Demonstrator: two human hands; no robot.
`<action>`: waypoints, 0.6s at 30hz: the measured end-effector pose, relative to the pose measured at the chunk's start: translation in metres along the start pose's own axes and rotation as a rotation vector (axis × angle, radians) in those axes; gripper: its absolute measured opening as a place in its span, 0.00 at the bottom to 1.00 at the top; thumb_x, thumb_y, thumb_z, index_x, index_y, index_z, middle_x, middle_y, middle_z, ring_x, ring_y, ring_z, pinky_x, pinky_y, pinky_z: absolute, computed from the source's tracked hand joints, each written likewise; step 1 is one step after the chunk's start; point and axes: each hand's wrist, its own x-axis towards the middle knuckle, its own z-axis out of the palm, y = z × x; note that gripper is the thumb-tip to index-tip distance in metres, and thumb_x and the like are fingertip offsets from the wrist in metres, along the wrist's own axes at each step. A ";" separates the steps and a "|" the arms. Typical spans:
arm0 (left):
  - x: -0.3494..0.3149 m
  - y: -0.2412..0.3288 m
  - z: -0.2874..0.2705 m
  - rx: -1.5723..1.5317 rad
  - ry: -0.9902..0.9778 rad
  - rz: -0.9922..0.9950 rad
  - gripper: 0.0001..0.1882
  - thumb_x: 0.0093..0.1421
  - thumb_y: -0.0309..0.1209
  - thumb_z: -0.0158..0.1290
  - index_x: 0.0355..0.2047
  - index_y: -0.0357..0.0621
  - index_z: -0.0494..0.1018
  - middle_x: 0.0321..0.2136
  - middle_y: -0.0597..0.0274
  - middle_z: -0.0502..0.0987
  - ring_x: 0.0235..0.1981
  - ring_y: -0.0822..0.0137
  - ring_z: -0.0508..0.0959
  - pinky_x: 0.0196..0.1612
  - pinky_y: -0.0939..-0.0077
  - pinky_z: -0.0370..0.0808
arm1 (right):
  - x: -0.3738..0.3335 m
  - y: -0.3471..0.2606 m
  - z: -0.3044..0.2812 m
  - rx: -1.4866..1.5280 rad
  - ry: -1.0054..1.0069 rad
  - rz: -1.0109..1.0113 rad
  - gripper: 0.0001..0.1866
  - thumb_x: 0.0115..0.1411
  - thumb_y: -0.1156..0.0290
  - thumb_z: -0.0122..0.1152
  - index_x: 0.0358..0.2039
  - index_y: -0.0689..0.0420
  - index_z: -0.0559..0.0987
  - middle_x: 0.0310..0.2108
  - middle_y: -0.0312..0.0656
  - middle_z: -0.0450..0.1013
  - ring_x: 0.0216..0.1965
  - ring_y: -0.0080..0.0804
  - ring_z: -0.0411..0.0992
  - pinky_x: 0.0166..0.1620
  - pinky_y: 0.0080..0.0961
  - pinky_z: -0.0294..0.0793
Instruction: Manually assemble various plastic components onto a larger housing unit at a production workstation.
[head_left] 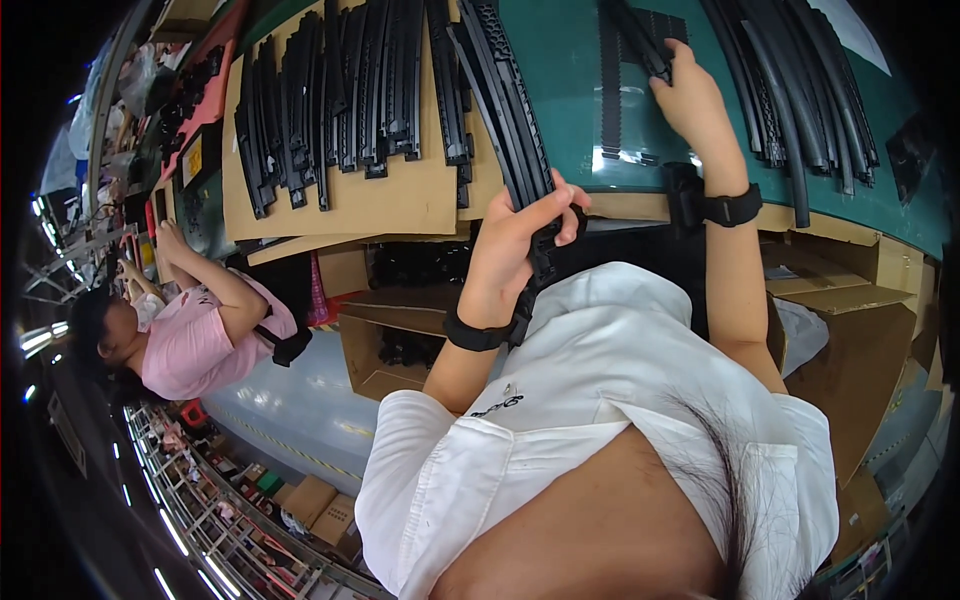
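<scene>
Extends the right forearm (738, 285) almost straight forward, across the near edge of the table (565, 70), wrist (728, 178) roughly in line. Has the right hand (692, 100) well past that edge, back upward, closed in a pinch aimed forward and leftward. Angles the left forearm (462, 372) forward and slightly rightward, reaching less far. Clenches the left hand (508, 238) in a wrapping grip at the near edge, thumb (545, 210) laid across, fingertips (570, 235) curled round on the right.

Green tabletop (567, 100) lies open between the right hand (695, 100) and the strips (508, 115) in the left hand (503, 240), while dark parts (350, 90) rowed on cardboard (405, 205) block the left side and curved black pieces (800, 90) the right.
</scene>
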 end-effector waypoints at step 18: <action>0.004 0.023 -0.023 -0.357 -0.541 -0.453 0.20 0.62 0.35 0.42 0.46 0.27 0.65 0.22 0.50 0.75 0.07 0.77 0.62 0.11 0.87 0.57 | -0.020 0.009 -0.067 0.209 -0.205 -0.857 0.08 0.49 0.74 0.61 0.32 0.57 0.80 0.27 0.33 0.71 0.34 0.31 0.64 0.48 0.28 0.62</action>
